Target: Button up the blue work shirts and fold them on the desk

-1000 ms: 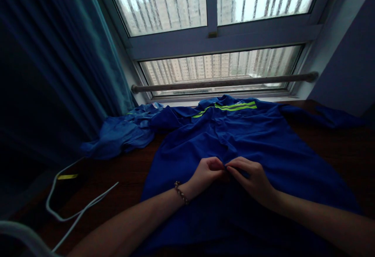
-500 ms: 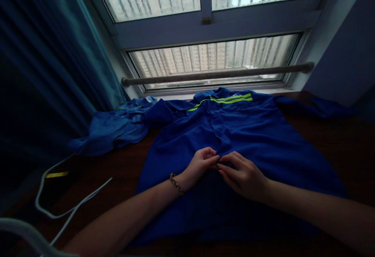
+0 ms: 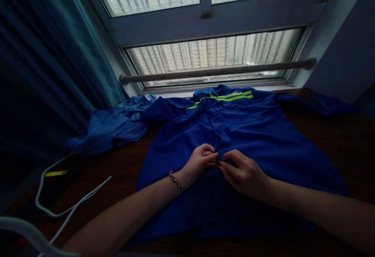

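Observation:
A dark blue work shirt point(image 3: 263, 140) with neon yellow-green stripes near its collar lies spread flat on a dark wooden table point(image 3: 123, 171), collar toward the window. My left hand point(image 3: 199, 163), with a beaded bracelet on the wrist, pinches the shirt's front placket at mid-chest. My right hand point(image 3: 241, 173) meets it from the right, fingers closed on the same strip of fabric. The fingertips of both hands touch. Whatever small part sits between them is hidden.
A second, lighter blue garment point(image 3: 114, 126) lies crumpled at the left by a teal curtain point(image 3: 58, 54). A white cable point(image 3: 67, 210) loops over the table's left side. A window with a horizontal rail point(image 3: 216, 71) runs behind the table.
Both hands have shifted a little up the placket toward the collar, still pinched together. The view has tilted down slightly.

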Available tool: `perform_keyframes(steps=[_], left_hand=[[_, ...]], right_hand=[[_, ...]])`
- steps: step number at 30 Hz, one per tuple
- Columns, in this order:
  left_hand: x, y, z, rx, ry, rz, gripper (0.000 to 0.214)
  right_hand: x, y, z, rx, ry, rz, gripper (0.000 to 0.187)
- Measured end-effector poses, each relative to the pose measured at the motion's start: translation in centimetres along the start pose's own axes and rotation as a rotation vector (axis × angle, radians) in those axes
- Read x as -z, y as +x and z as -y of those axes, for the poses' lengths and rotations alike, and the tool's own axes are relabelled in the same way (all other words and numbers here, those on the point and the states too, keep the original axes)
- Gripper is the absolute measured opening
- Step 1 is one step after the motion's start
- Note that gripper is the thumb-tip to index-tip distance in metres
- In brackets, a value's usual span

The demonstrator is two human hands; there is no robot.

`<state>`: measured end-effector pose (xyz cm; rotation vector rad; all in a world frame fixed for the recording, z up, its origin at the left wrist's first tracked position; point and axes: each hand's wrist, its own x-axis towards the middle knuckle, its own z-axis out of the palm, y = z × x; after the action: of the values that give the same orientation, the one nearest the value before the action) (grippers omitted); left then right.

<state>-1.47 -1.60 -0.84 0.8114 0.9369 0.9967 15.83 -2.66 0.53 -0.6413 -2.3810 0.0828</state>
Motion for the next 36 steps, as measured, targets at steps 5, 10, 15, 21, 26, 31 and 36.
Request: perform_keyframes(steps=[5, 10, 15, 21, 26, 31, 36], left_hand=[[0.0, 0.0, -0.1, 0.006, -0.033, 0.018, 0.043], [-0.3, -0.3, -0.2, 0.029, -0.077, -0.002, 0.044], [-0.6, -0.6, -0.3, 0.016, -0.106, -0.040, 0.044], [-0.5, -0.5, -0.4, 0.014, -0.064, -0.060, 0.043], [-0.3, -0.4, -0.2, -0.004, -0.049, -0.040, 0.044], [0.0, -0.3, 0.0, -0.025, -0.053, 0.013, 0.042], [0.2, -0.2, 0.0, -0.019, -0.028, 0.012, 0.043]], right_hand=[[0.1, 0.1, 0.1, 0.012, 0.010, -0.049, 0.020], [0.1, 0.2, 0.2, 0.036, 0.013, -0.022, 0.020], [0.0, 0.1, 0.2, 0.001, 0.049, -0.036, 0.022], [-0.3, -0.2, 0.0, -0.039, 0.121, -0.062, 0.024], [-0.6, -0.3, -0.4, -0.045, 0.110, -0.050, 0.024], [-0.8, -0.2, -0.7, -0.130, 0.183, -0.052, 0.020], [-0.7, 0.2, -1.1, -0.287, 0.274, -0.148, 0.005]])
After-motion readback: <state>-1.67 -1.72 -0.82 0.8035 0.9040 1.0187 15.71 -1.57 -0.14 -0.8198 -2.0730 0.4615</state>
